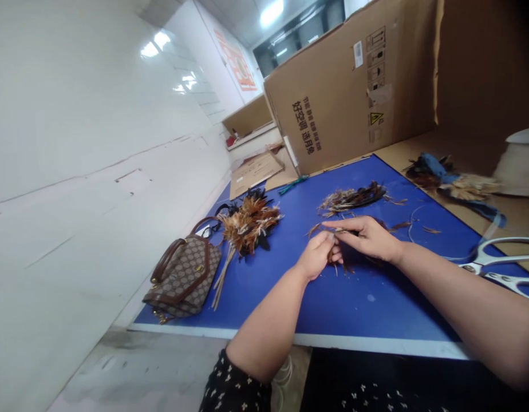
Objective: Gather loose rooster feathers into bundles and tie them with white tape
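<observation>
"What are the two hands doing?"

"They're together, meeting at the fingertips above the blue table (367, 315). Both are on a few thin brown feathers (347, 230)."

"Start with the left hand (316, 256)."

"It's mostly closed. The thumb lies up against the bent fingers, pinching, and feather ends poke out below the curled fingers."

"And the right hand (374, 237)?"

"Straighter. The forefinger reaches out long across the top, its tip near the left thumb. Its own thumb sits below, with the feathers between the two, so it's a narrow pinch. The other fingers are mostly hidden, and I can't tell how tightly it grips."

"So where exactly are the feathers?"

"Right where the hands meet, partly covered by the fingers. Some tips hang below, near the table top."

"Anything near the hands?"

"A feather pile (354, 198) lies on the table just beyond them. Off past the left hand there's a fuller feather bunch (249, 223), orange-brown and black, its pale stems pointing back toward the person. A handbag (189, 272) sits beside it."

"And on the right?"

"White-handled scissors (471, 267), close to the right forearm. Neither hand touches them."
</observation>
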Tool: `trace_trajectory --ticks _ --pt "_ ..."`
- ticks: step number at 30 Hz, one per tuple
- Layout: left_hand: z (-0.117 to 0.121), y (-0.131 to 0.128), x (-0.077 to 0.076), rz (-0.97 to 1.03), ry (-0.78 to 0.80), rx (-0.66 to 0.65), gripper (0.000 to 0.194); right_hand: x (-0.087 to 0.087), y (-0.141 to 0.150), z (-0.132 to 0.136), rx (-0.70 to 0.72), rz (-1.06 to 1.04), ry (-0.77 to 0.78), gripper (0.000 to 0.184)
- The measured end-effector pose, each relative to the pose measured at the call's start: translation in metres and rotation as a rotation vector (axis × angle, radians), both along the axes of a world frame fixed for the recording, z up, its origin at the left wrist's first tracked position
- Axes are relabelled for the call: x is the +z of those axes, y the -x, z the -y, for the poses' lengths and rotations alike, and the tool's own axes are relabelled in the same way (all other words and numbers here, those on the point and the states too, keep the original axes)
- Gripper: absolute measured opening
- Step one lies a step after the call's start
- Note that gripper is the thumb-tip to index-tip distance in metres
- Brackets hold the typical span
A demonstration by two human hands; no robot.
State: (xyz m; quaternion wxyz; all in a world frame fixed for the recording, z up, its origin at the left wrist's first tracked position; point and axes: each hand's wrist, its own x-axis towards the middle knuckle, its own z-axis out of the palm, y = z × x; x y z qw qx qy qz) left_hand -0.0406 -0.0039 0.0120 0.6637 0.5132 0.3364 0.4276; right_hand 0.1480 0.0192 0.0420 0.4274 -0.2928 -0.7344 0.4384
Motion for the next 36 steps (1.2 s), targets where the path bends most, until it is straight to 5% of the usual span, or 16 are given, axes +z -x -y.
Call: trace_trajectory --ticks 5,12,18,22,36 --pt "0.001 0.001 0.002 0.015 -0.005 -0.042 0.049 -0.002 -0.002 -0.003 0.119 0.052 0.038 0.053" --pt "0.003 0.004 0.01 0.046 -0.017 -0.05 0.049 0.001 -0.004 -0.005 0.045 -0.012 0.069 0.051" --pt "0.015 0.009 0.027 0.053 0.092 -0.352 0.047 0.005 -0.016 -0.012 0.248 0.033 0.19 0.052" --pt "0.02 0.008 0.033 0.124 0.162 -0.415 0.043 0.0 -0.016 -0.014 0.275 0.041 0.308 0.05" --pt "0.001 -0.002 0.009 0.157 0.073 0.013 0.041 -0.007 0.004 -0.008 -0.102 -0.135 0.183 0.05"
